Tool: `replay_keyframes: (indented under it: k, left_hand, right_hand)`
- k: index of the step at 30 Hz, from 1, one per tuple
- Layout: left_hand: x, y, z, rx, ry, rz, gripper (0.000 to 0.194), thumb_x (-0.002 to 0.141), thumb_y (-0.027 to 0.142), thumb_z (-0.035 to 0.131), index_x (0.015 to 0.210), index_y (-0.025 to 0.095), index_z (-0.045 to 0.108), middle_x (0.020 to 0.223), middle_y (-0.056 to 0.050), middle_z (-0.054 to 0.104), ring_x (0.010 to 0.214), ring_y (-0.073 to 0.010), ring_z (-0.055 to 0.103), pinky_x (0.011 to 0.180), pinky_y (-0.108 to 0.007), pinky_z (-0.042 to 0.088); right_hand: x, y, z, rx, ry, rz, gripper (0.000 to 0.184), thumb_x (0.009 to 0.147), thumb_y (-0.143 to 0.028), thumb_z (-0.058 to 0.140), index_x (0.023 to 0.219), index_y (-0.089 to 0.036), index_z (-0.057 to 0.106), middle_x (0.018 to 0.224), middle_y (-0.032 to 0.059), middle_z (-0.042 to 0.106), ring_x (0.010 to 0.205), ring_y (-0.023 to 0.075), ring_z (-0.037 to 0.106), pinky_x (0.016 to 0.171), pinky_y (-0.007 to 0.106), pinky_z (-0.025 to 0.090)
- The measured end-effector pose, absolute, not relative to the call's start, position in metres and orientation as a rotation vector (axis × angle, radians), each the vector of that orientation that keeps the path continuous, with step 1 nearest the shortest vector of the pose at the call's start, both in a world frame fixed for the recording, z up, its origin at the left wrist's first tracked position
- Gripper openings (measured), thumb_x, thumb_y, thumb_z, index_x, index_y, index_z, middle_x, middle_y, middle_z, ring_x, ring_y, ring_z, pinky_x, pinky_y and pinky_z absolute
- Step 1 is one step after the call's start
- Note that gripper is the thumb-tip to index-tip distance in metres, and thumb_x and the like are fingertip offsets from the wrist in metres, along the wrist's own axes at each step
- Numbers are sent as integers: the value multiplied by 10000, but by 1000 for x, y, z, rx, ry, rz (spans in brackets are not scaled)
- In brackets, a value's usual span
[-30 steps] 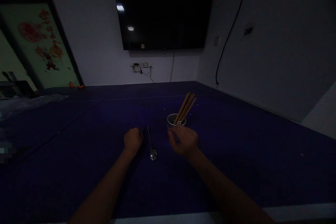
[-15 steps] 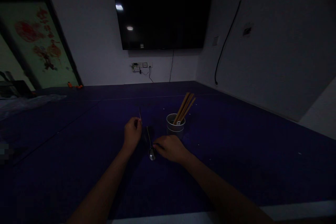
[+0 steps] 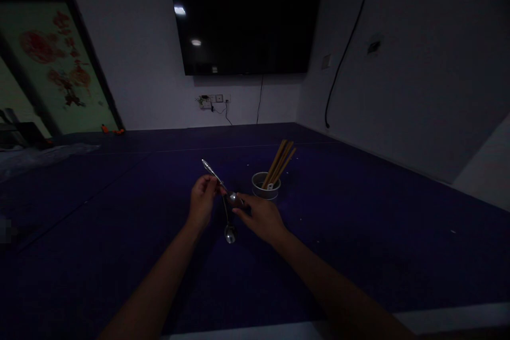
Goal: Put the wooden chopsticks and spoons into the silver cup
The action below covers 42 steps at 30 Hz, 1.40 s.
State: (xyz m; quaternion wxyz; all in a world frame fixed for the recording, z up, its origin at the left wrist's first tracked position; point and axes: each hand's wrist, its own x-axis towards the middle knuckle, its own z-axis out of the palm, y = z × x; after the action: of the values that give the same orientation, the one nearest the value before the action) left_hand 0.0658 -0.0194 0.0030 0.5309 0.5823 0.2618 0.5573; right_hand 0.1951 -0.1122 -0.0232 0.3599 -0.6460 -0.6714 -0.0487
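A shiny metal spoon (image 3: 217, 176) is raised between my hands, slanting down to the right. My left hand (image 3: 202, 203) pinches its handle. At the other end, my right hand (image 3: 263, 217) has its thumb and forefinger on the spoon's bowl. Below them a second metal spoon (image 3: 230, 234) lies on the dark blue surface, bowl towards me. Just beyond my right hand stands a grey metal cup (image 3: 265, 192) with several wooden chopsticks (image 3: 280, 163) leaning in it. A small pale handle end (image 3: 270, 186) also shows at its rim; its kind is unclear.
The blue-covered tabletop (image 3: 358, 234) reaches back to the wall, with small white specks on it. Clear plastic wrap (image 3: 48, 158) lies at the far left. A large television (image 3: 247, 21) hangs above sockets with cables (image 3: 211, 102).
The raised spoon has turned and now slants towards my right hand. My right hand has moved from beside the lying spoon up to the raised spoon's bowl.
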Motion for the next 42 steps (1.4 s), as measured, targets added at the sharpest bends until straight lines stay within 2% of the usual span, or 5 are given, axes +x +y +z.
replay_keyframes:
  k: [10,14,19,32,42]
  left_hand:
    - [66,-20,1,1347,508,1267,239,746,411,577,756,184,501,709,-9,624,567,-91,552,591,-232,455]
    - [66,-22,2,1304,470,1257,230,738,381,604,767,178,500,752,-11,645,551,-78,552,574,-222,455]
    - [65,-25,7,1262,458,1228,264,721,388,640,772,162,512,750,-35,663,568,-91,583,584,-230,472]
    - [63,-19,3,1117,509,1298,305,674,405,698,766,128,606,625,8,613,496,-61,541,505,-183,423]
    - [60,-10,5,825,443,1312,140,683,216,703,723,141,591,622,7,649,548,-76,613,568,-178,494]
  right_hand:
    - [197,-103,-34,-1540,-1595,-60,361,751,-307,647,1102,-224,626,910,39,693,562,120,565,609,281,477]
    - [201,-99,-36,-1511,-1523,24,332,704,-233,674,1032,-222,622,734,-15,645,559,112,551,542,231,437]
    - [202,-100,-36,-1500,-1502,-34,166,792,-216,553,949,-206,605,630,-35,578,537,104,539,530,218,413]
    - [204,-114,-21,-1360,-1602,-550,211,865,-166,442,938,-206,636,914,44,688,804,147,646,705,253,505]
    - [206,-122,-14,-1074,-1509,-777,308,823,-194,572,1129,-228,577,1075,58,668,917,154,645,700,244,532]
